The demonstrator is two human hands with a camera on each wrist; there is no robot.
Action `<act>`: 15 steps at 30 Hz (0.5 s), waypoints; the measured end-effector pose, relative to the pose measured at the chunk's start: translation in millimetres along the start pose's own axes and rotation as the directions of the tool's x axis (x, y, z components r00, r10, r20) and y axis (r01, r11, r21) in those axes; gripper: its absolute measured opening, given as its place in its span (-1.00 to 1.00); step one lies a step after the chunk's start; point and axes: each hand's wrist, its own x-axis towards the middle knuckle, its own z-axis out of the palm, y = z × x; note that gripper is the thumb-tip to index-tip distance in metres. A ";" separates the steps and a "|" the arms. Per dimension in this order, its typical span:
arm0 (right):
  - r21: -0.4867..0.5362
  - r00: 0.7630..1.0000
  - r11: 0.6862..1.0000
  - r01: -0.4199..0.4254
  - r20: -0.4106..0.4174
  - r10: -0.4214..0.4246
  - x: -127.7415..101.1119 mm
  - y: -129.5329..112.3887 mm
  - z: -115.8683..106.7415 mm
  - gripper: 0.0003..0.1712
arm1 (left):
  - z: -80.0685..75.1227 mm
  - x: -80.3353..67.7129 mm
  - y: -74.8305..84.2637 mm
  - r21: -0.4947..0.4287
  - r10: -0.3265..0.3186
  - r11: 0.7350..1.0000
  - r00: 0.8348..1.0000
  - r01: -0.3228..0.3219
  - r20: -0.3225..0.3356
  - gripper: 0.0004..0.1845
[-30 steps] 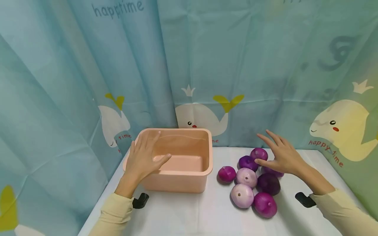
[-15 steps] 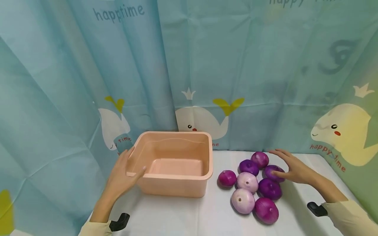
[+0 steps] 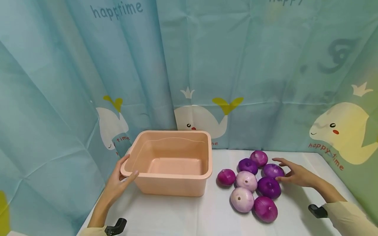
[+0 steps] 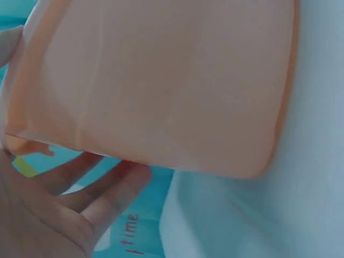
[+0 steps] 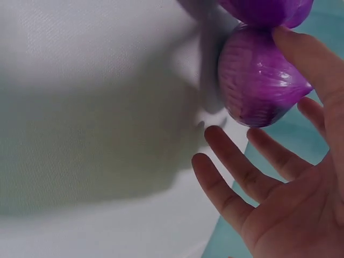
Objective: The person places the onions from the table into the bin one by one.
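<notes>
Onions (image 3: 251, 182) lie in a cluster on the right half of the white table (image 3: 183, 216), seven of them, purple and pale, touching one another. We see the right hand (image 3: 296, 173) at the cluster's far right edge, fingers spread and relaxed, thumb against a purple onion (image 3: 273, 170), gripping nothing. To the left stands a peach plastic tub (image 3: 171, 164), open and upright, just beside the nearest onion. The left hand (image 3: 118, 183) rests at its near left corner, thumb on the rim, fingers loosely under the lip. Behind hangs a teal curtain (image 3: 206, 65) printed with whales.
</notes>
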 end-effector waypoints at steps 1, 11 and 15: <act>0.004 1.000 1.000 -0.006 0.005 0.006 0.5 1.1 0.5 -0.05 | 0.6 -0.5 -1.6 -0.021 0.005 1.000 1.000 -0.006 -0.004 -0.20; -0.033 0.999 0.999 0.030 -0.013 -0.031 3.2 12.0 7.1 -0.17 | 2.2 -5.3 -10.1 -0.133 -0.104 0.986 0.995 0.104 0.008 -0.16; -0.037 1.000 0.999 0.020 -0.023 -0.021 5.5 13.8 8.9 -0.16 | 2.2 -6.0 -12.4 -0.135 -0.125 0.983 0.992 0.124 0.005 -0.17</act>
